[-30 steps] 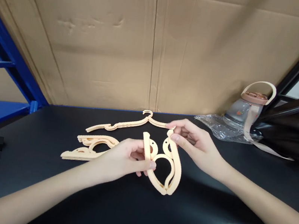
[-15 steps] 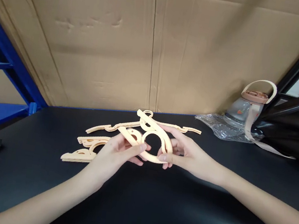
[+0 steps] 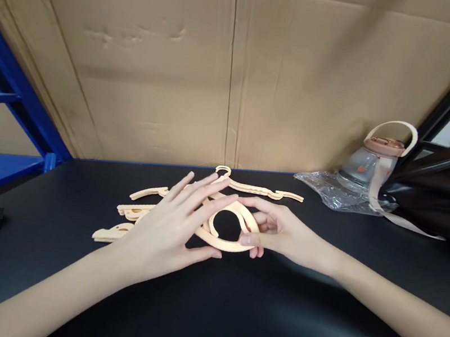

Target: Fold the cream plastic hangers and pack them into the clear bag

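Note:
My right hand (image 3: pixel 283 234) grips a cream plastic folding hanger (image 3: pixel 223 244) by its right side, thumb in front and fingers behind. The hanger is folded into a ring-like shape above the table. Over its left part lies my left hand (image 3: pixel 168 228), fingers stretched out and spread, hiding that side; whether the palm touches it I cannot tell. Behind the hands, an unfolded hanger (image 3: pixel 249 188) of the same colour lies with its hook toward the cardboard. To the left is another folded hanger (image 3: pixel 112 232), partly covered by my left hand.
The black tabletop (image 3: pixel 262 311) has a blue metal edge. At the right back stand a clear bottle (image 3: pixel 366 165) with a strap, a crumpled plastic bag (image 3: pixel 320 186) and a black bag (image 3: pixel 445 180). A cardboard sheet (image 3: pixel 159 67) closes off the back.
My left hand has let go of the hanger's left arm and spread its fingers over it. The right hand keeps its hold, and the hanger sits slightly lower.

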The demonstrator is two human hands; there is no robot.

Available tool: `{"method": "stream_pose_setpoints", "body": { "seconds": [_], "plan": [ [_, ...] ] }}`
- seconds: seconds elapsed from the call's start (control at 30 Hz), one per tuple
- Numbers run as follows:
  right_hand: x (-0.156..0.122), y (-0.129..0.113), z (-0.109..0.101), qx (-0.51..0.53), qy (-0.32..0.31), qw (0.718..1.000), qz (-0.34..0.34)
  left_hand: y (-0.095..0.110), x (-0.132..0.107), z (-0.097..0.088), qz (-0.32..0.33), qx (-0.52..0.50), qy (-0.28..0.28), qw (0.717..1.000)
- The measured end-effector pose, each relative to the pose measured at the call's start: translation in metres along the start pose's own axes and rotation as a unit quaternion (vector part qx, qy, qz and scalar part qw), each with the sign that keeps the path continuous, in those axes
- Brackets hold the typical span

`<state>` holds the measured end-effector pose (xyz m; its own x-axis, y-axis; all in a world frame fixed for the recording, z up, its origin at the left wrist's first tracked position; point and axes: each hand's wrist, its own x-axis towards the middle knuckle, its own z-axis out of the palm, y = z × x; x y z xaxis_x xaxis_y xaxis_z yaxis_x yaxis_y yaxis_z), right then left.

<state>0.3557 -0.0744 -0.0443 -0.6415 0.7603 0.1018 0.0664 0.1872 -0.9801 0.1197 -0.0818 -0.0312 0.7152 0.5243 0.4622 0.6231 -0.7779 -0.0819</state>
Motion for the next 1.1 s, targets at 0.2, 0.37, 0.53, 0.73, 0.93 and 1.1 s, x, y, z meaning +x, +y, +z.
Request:
{"method": "stream_pose_setpoints", "body": {
  "seconds": [0.2, 0.37, 0.53, 0.73, 0.93, 1.1],
  "plan": [
    [0.000, -0.002, 0.005, -0.005, 0.014, 1.000, -0.002, 0.010, -0.001, -0.003, 0.000, 0.058, -0.001, 0.998],
    [0.001, -0.001, 0.012, -0.001, 0.049, 0.999, 0.006, 0.021, -0.001, 0.000, 0.000, 0.026, -0.009, 1.000],
    [0.000, -0.002, 0.019, -0.029, 0.050, 0.998, 0.020, 0.031, -0.001, 0.004, 0.000, -0.014, -0.031, 0.999],
    [-0.001, -0.003, 0.020, -0.052, 0.054, 0.997, 0.015, 0.031, -0.003, 0.004, -0.007, -0.032, -0.039, 0.999],
    [-0.001, -0.005, 0.021, -0.010, 0.064, 0.998, 0.012, 0.030, -0.001, 0.006, 0.007, -0.027, -0.017, 0.999],
    [0.004, 0.003, 0.021, 0.054, 0.000, 0.998, 0.016, 0.035, 0.002, 0.007, 0.021, -0.024, -0.017, 0.999]
  ]
}}
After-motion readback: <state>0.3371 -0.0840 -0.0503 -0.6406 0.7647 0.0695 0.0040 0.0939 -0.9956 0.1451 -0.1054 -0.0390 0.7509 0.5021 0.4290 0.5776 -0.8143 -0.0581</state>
